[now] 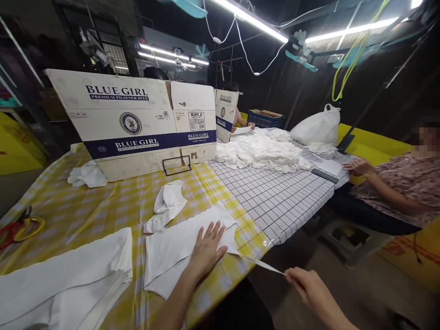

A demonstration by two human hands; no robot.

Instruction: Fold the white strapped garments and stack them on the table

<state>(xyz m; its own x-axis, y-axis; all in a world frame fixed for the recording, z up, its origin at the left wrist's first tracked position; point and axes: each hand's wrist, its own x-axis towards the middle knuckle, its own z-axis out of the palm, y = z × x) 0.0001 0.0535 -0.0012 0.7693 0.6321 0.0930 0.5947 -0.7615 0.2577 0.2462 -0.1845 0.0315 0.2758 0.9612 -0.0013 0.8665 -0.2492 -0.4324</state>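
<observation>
Left hand [206, 253] lies flat on cloth [172, 245]; right hand [309, 288] pinches 1 strip [264, 264].

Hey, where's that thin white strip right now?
In the head view, the thin white strip is right of centre, low down, stretching from the white fabric under the left hand to the right hand.

I see yellow-and-white checks on the tablecloth [113, 206] at lower left, plain white on the fabric piece [172, 251] at bottom centre — and dark gridlines across the white cover [247, 188], centre right.
</observation>
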